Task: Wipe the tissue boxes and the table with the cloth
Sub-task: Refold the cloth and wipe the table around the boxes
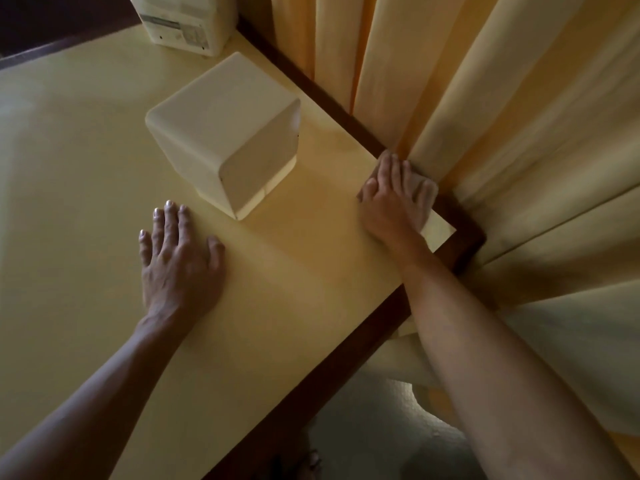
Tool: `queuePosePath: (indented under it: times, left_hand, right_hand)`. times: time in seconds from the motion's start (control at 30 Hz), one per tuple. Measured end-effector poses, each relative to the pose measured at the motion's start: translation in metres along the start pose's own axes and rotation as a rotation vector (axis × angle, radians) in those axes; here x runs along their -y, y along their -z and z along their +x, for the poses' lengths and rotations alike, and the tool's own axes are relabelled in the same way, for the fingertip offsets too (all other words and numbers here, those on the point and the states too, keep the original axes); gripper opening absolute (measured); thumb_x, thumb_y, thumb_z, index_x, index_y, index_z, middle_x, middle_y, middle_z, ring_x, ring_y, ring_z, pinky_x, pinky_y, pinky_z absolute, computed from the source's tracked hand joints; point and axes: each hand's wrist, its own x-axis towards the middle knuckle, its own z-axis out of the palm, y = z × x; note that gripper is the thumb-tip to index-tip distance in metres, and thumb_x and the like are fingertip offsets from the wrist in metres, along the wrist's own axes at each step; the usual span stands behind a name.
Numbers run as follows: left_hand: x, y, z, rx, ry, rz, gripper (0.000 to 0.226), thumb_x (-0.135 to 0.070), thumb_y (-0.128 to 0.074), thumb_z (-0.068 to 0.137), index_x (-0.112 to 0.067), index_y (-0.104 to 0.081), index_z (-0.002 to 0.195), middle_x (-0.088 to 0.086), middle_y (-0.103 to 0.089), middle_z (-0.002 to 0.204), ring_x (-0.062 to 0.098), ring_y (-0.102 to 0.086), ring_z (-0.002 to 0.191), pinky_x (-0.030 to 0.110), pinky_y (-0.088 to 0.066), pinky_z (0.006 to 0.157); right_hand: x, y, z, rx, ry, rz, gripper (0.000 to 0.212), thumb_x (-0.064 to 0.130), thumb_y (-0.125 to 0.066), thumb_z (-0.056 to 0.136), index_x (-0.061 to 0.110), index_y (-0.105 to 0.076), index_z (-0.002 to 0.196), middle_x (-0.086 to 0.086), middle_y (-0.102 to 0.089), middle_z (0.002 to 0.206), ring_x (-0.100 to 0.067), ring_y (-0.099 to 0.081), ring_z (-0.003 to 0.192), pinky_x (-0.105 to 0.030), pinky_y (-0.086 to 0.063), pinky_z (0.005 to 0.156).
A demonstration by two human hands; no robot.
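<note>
— Two hands are down on the worktop (86, 188); which has the cloth?
— The right hand (391, 199) presses the cloth (424, 192) flat at the right corner, by the curtain (502, 98); the left hand (180, 258) lies spread and bare.
— And the boxes?
— The nearer tissue box (225, 133) stands up and left of the cloth, closer to the left hand; the second box (187, 22) sits at the far edge.

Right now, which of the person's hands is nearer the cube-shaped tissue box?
The left hand, lying flat on the table just in front of the tissue box. The right hand is farther off to the box's right, pressing the cloth at the table's edge by the curtain.
</note>
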Motion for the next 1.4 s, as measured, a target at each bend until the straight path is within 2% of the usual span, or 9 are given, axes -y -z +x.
queuePosePath:
  times: [0.2, 0.33, 0.5, 0.7, 0.83, 0.97, 1.13, 1.27, 1.4]
  left_hand:
    - [-0.003, 0.004, -0.002, 0.017, 0.015, -0.006, 0.071, -0.040, -0.041, 0.104, -0.005, -0.016, 0.160, 0.010, -0.009, 0.169, 0.021, -0.001, 0.157, 0.043, 0.000, 0.127]
    - [-0.007, 0.007, -0.002, 0.028, 0.023, -0.016, 0.071, -0.039, -0.040, 0.104, -0.004, -0.016, 0.160, 0.011, -0.008, 0.169, 0.022, -0.001, 0.157, 0.044, 0.001, 0.127]
    - [-0.006, 0.007, -0.003, 0.023, 0.026, -0.019, 0.070, -0.040, -0.039, 0.104, -0.004, -0.016, 0.160, 0.011, -0.008, 0.169, 0.021, -0.001, 0.157, 0.043, 0.001, 0.127]
    - [-0.006, 0.005, -0.003, 0.006, 0.015, -0.015, 0.079, -0.051, -0.027, 0.096, -0.005, -0.018, 0.160, 0.011, -0.011, 0.169, 0.021, -0.003, 0.157, 0.043, 0.000, 0.127]
    - [-0.006, 0.005, -0.002, 0.000, 0.001, -0.015, 0.074, -0.046, -0.033, 0.100, -0.006, -0.018, 0.160, 0.010, -0.011, 0.169, 0.021, -0.004, 0.157, 0.042, 0.000, 0.127]
    - [-0.005, 0.004, -0.002, 0.005, 0.002, -0.014, 0.070, -0.041, -0.039, 0.103, -0.006, -0.018, 0.160, 0.010, -0.009, 0.169, 0.021, -0.002, 0.157, 0.042, 0.000, 0.127]
    - [-0.002, 0.004, -0.001, 0.020, 0.001, -0.015, 0.076, -0.048, -0.030, 0.098, -0.005, -0.019, 0.160, 0.011, -0.010, 0.169, 0.022, -0.003, 0.157, 0.042, 0.000, 0.127]
    - [-0.003, 0.003, -0.004, 0.015, -0.005, -0.034, 0.072, -0.041, -0.040, 0.102, -0.004, -0.019, 0.159, 0.012, -0.011, 0.169, 0.023, -0.004, 0.157, 0.045, -0.001, 0.127]
    - [-0.002, 0.004, -0.004, 0.017, -0.005, -0.044, 0.077, -0.048, -0.031, 0.096, -0.004, -0.020, 0.159, 0.012, -0.012, 0.168, 0.023, -0.005, 0.157, 0.045, -0.002, 0.127]
  right_hand:
    - [-0.017, 0.006, -0.063, 0.025, -0.155, 0.013, 0.062, 0.043, -0.009, 0.107, 0.024, 0.012, 0.163, 0.006, 0.012, 0.171, -0.013, 0.015, 0.157, -0.052, 0.010, 0.125]
    - [0.000, -0.003, -0.108, 0.033, -0.126, 0.042, 0.062, 0.045, -0.007, 0.107, 0.024, 0.014, 0.162, 0.005, 0.014, 0.171, -0.015, 0.017, 0.157, -0.054, 0.018, 0.122]
    - [0.056, -0.017, -0.159, -0.039, 0.019, 0.080, 0.068, 0.047, -0.021, 0.105, 0.019, -0.003, 0.164, -0.003, -0.008, 0.172, -0.024, -0.003, 0.159, -0.063, 0.002, 0.123]
    - [0.103, -0.023, -0.147, -0.059, 0.092, 0.153, 0.068, 0.041, -0.030, 0.103, 0.011, -0.018, 0.163, -0.008, -0.023, 0.169, -0.028, -0.015, 0.158, -0.064, -0.002, 0.122]
    - [0.090, -0.019, -0.084, 0.026, 0.093, 0.115, 0.069, 0.044, -0.020, 0.102, 0.019, -0.004, 0.164, 0.000, -0.007, 0.172, -0.020, -0.001, 0.159, -0.062, 0.006, 0.122]
    - [0.040, -0.004, -0.036, 0.081, 0.021, 0.058, 0.064, 0.042, -0.014, 0.105, 0.024, 0.004, 0.164, 0.008, 0.006, 0.172, -0.011, 0.011, 0.157, -0.058, 0.014, 0.122]
    - [-0.001, 0.001, -0.070, 0.097, -0.033, 0.027, 0.064, 0.045, -0.011, 0.108, 0.023, 0.013, 0.162, 0.006, 0.014, 0.171, -0.011, 0.018, 0.156, -0.053, 0.020, 0.121]
    - [0.015, -0.009, -0.136, 0.021, 0.015, 0.025, 0.066, 0.050, -0.013, 0.107, 0.022, 0.006, 0.163, 0.002, 0.002, 0.173, -0.017, 0.008, 0.158, -0.059, 0.008, 0.124]
    - [0.067, -0.021, -0.190, -0.078, 0.072, 0.071, 0.067, 0.045, -0.030, 0.106, 0.014, -0.016, 0.164, -0.007, -0.019, 0.170, -0.027, -0.010, 0.158, -0.063, -0.004, 0.124]
